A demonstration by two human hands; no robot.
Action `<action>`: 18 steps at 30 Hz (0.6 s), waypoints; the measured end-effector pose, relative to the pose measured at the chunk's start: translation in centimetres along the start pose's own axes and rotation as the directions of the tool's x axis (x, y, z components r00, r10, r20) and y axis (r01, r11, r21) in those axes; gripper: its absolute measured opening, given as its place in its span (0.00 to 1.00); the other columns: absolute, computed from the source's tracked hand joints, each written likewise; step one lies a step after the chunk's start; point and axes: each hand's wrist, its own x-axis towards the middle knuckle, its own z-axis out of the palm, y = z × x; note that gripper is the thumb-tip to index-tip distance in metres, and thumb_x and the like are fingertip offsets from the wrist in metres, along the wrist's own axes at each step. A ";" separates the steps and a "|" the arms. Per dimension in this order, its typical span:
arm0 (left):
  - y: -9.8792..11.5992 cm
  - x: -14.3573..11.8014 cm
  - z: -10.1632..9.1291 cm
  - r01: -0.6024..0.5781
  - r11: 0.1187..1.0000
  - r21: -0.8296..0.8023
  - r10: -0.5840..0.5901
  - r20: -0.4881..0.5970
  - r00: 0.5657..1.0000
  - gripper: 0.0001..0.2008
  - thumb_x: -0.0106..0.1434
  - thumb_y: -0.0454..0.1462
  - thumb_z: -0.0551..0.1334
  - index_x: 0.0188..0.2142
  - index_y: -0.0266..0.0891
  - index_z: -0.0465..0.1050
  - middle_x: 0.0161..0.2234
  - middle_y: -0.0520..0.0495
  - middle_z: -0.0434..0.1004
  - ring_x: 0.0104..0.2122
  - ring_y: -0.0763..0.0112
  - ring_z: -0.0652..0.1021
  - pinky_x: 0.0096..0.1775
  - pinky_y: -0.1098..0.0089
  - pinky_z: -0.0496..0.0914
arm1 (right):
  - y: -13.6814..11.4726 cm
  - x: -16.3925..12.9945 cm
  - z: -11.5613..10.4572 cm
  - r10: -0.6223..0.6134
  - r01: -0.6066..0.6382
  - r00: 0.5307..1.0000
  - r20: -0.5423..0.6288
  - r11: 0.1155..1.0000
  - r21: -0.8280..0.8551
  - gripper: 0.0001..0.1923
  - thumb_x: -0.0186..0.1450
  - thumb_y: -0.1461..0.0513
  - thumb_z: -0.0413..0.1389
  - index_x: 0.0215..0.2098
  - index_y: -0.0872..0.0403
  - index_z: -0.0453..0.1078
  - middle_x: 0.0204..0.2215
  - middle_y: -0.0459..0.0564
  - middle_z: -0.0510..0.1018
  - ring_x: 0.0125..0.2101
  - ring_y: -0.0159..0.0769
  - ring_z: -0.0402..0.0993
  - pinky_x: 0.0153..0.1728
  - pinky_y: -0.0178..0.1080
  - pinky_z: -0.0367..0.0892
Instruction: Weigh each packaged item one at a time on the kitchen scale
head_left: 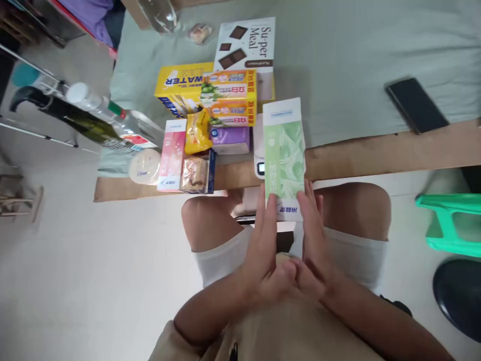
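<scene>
We see our left hand (263, 245) and right hand (313, 240) nearest us, above our knees, palms turned toward each other with fingers straight. Between them they press the near end of a green and white carton (284, 150), one hand flat on each side, heels of the hands almost meeting.

The carton runs away from the fingertips and lies over a small white scale (259, 150) at the edge of the table (376, 153).

Just left of the left hand's fingertips sit a snack packet (196, 174), a pink box (172, 154) and a round white lid (145, 166). Beyond them are a purple box (230, 139), a yellow pouch (198, 131), an orange box (231, 98), a yellow box (176, 80) and a white chocolate box (246, 45). Bottles (108, 120) lie farther left.

Well to the right of the right hand, a black phone (415, 105) lies on the table, and a green stool (451, 223) stands on the floor.
</scene>
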 end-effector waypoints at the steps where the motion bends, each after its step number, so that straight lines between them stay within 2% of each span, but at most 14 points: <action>1: -0.5 1.1 0.7 -0.016 1.000 -0.022 0.016 0.014 1.000 0.42 0.75 0.60 0.46 0.79 0.55 0.26 0.82 0.53 0.23 0.80 0.49 0.32 0.80 0.41 0.43 | 1.1 0.0 -0.1 0.036 -0.036 0.999 -0.029 0.999 -0.018 0.43 0.74 0.47 0.39 0.82 0.49 0.33 0.82 0.48 0.40 0.82 0.45 0.36 0.81 0.64 0.39; 4: -1.8 4.1 1.8 0.018 0.999 -0.032 -0.017 0.036 0.999 0.38 0.78 0.56 0.46 0.79 0.57 0.29 0.82 0.51 0.27 0.81 0.50 0.36 0.80 0.41 0.47 | 4.4 0.9 0.1 0.078 -0.082 0.993 -0.085 0.996 -0.042 0.40 0.75 0.45 0.37 0.81 0.47 0.36 0.80 0.54 0.50 0.81 0.49 0.45 0.79 0.68 0.47; 8: -3.8 6.5 1.8 0.071 0.997 0.027 -0.071 -0.006 0.997 0.37 0.78 0.57 0.45 0.79 0.55 0.32 0.82 0.44 0.28 0.81 0.50 0.42 0.78 0.41 0.50 | 8.2 3.3 1.1 0.026 -0.027 0.996 -0.083 1.000 -0.001 0.42 0.75 0.40 0.36 0.80 0.49 0.40 0.78 0.62 0.56 0.79 0.54 0.50 0.75 0.68 0.56; 12: -5.8 7.4 1.5 0.100 0.994 0.054 -0.096 -0.067 0.993 0.37 0.78 0.57 0.45 0.79 0.54 0.35 0.82 0.43 0.31 0.81 0.52 0.40 0.79 0.42 0.46 | 10.0 5.2 2.2 0.017 -0.016 0.999 -0.027 0.999 0.043 0.42 0.75 0.41 0.37 0.80 0.50 0.41 0.78 0.62 0.55 0.79 0.54 0.50 0.76 0.68 0.53; 18: -7.3 8.6 0.9 0.113 0.991 0.075 -0.108 -0.064 0.992 0.36 0.78 0.56 0.46 0.79 0.54 0.37 0.82 0.43 0.35 0.81 0.52 0.41 0.78 0.42 0.50 | 11.0 6.9 2.7 0.055 -0.054 0.998 0.036 0.998 -0.018 0.42 0.74 0.41 0.39 0.79 0.50 0.44 0.77 0.60 0.59 0.79 0.53 0.51 0.78 0.69 0.48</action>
